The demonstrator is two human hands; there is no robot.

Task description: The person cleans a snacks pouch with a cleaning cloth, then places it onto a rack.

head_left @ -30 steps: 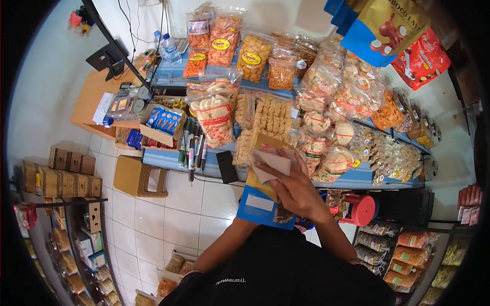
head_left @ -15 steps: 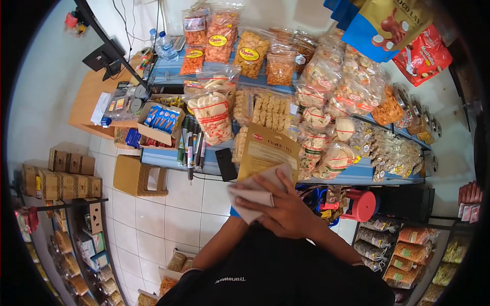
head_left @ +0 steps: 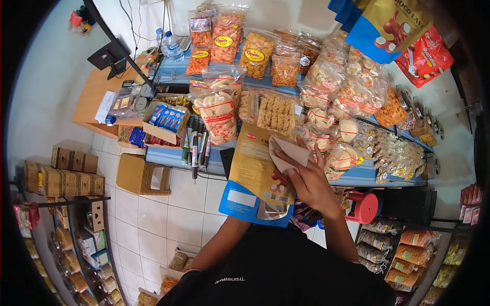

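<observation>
At the desk [head_left: 166, 157], the right hand [head_left: 309, 183] slants across the pouch [head_left: 247, 166], fingers loosely closed on a cloth [head_left: 289, 151]; left hand concealed behind pouch, grip unverifiable.

1. The right hand [head_left: 311, 186] holds a pale cloth [head_left: 289, 152] against a gold-and-blue pouch [head_left: 248, 171].
2. The left forearm [head_left: 222, 245] reaches up to the pouch, the left hand hidden behind it.
3. Snack bags [head_left: 255, 55] crowd the blue counter [head_left: 167, 157], markers [head_left: 195, 150] near the edge.

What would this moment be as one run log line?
right hand: holding folded pale cloth over gold-and-blue printed snack pouch | left hand: hidden behind pouch | nearby: blue-striped counter bearing clear plastic snack bags
</observation>
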